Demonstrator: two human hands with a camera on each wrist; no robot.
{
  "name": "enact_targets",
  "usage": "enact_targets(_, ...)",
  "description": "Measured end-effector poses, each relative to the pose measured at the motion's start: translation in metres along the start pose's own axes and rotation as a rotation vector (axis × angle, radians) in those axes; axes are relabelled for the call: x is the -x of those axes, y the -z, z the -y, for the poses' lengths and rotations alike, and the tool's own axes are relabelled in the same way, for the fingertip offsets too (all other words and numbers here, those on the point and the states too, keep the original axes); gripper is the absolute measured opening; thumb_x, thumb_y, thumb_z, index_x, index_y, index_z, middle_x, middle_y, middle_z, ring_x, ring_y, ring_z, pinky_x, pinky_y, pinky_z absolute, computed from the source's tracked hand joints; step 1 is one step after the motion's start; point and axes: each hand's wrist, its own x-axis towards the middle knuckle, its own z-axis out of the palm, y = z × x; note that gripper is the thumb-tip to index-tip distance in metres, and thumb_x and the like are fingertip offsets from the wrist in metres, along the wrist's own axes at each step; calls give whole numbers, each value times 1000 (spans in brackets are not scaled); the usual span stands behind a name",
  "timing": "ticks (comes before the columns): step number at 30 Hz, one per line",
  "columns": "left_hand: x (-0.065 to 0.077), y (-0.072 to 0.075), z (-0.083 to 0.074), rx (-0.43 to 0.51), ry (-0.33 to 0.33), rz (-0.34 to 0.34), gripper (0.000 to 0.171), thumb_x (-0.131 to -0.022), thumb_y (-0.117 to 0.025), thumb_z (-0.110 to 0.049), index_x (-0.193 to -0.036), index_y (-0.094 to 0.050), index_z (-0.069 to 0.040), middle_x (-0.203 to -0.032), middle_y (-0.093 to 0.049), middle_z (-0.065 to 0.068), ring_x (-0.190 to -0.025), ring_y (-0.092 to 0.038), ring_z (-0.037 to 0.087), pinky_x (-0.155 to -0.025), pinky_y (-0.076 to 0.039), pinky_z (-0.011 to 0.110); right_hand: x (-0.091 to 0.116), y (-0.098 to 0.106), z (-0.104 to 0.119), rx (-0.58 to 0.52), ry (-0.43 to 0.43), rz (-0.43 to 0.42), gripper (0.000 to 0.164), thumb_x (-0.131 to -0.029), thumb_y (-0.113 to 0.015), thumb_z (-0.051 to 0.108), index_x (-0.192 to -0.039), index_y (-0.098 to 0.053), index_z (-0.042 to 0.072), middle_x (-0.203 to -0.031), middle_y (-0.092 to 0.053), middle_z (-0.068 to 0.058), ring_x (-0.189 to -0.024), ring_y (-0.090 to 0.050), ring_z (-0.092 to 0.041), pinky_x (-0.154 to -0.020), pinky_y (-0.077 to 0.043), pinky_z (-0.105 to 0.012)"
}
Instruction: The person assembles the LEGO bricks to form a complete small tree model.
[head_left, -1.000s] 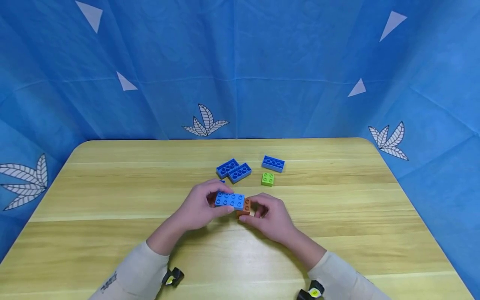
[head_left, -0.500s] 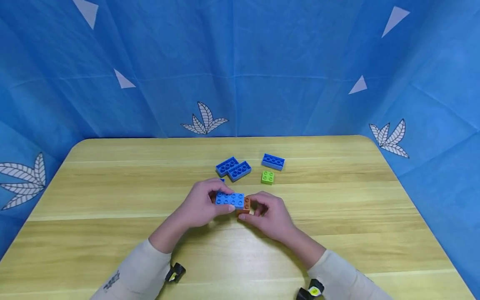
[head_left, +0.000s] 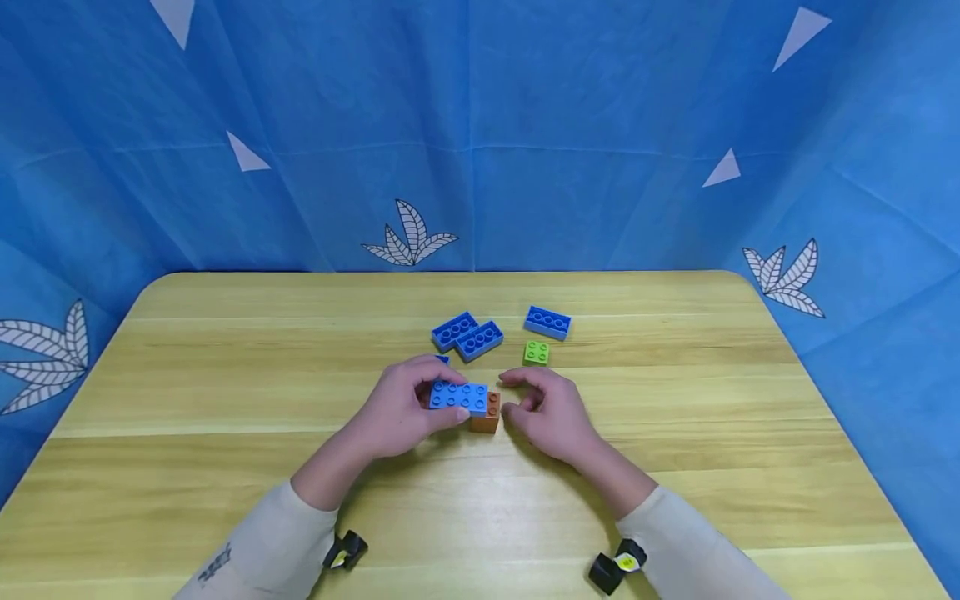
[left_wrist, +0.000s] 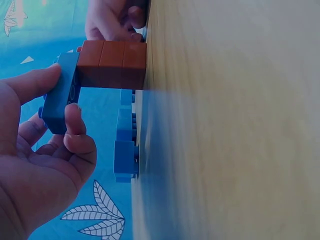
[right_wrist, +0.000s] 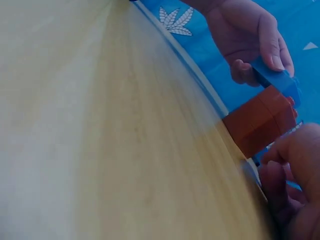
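My left hand [head_left: 397, 412] grips a light blue eight-stud toy brick [head_left: 459, 400] between thumb and fingers. The blue brick lies across the top of a brown-orange brick stack [head_left: 485, 424] and juts out leftward from it. In the left wrist view this upright stack [left_wrist: 110, 64] shows three layers, standing on the table. My right hand [head_left: 551, 417] is just to the right of the stack, fingers loosely bent and thumb apart from them, holding nothing. The right wrist view shows a small gap between its fingertips [right_wrist: 270, 167] and the brown-orange stack [right_wrist: 260, 122].
Behind the hands, two blue bricks [head_left: 480, 340] lie studs down, side by side. Another upturned blue brick [head_left: 547, 322] lies farther right, with a small green four-stud brick [head_left: 536, 353] before it. Part of one more blue brick [head_left: 442, 360] shows behind my left hand.
My right hand has let go of the brown-orange stack and drawn slightly right, its thumb and fingers spread from it. The left hand still holds the blue brick in the same place.
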Motion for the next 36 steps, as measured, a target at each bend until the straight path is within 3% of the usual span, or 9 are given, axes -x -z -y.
enact_targets(7,0,-1,3,-4,-1,-7,27,-83,-84,-18,-108,-74,-19,-101,-64,-6,-83,-55,21,-67,-48,36,-21,-9,-3,86,-87,-198,43,-85,-78,8,-126,-65,4,-119,-65,-7,-58,-55,-14,-55,-50,-30)
enact_targets(12,2,-3,4,-8,-4,-11,29,-84,-84,-19,-110,-73,-18,-101,-63,-5,-82,-55,22,-66,-48,35,-36,-16,-9,126,-32,-284,48,-82,-80,7,-128,-65,7,-118,-62,-6,-60,-56,-13,-57,-51,-31)
enact_targets(17,4,-3,5,-21,-8,-23,30,-84,-84,-21,-111,-72,-17,-100,-62,-4,-79,-54,21,-64,-46,33,-50,-17,-15,184,108,-227,50,-83,-80,6,-130,-65,11,-132,-59,-3,-58,-55,-9,-54,-50,-28)
enact_targets(22,4,-2,3,-16,-5,-23,30,-84,-83,-20,-112,-72,-17,-101,-62,-4,-79,-54,21,-64,-46,33,-57,-15,-15,297,130,-151,45,-89,-75,11,-133,-65,16,-143,-54,-1,-57,-51,-7,-53,-46,-29)
enact_targets(31,5,-2,2,-4,-8,-24,30,-85,-83,-21,-112,-72,-17,-102,-63,-3,-78,-53,21,-64,-46,33,-53,-16,-12,284,119,-166,33,-85,-83,19,-116,-73,14,-136,-60,1,-62,-55,-5,-56,-49,-26)
enact_targets(36,5,-2,3,8,-9,-23,29,-85,-83,-21,-112,-72,-18,-101,-62,-4,-79,-53,21,-64,-45,32,-49,-15,-10,226,88,-166,29,-85,-83,23,-111,-71,15,-103,-68,4,-63,-55,-9,-55,-48,-30)
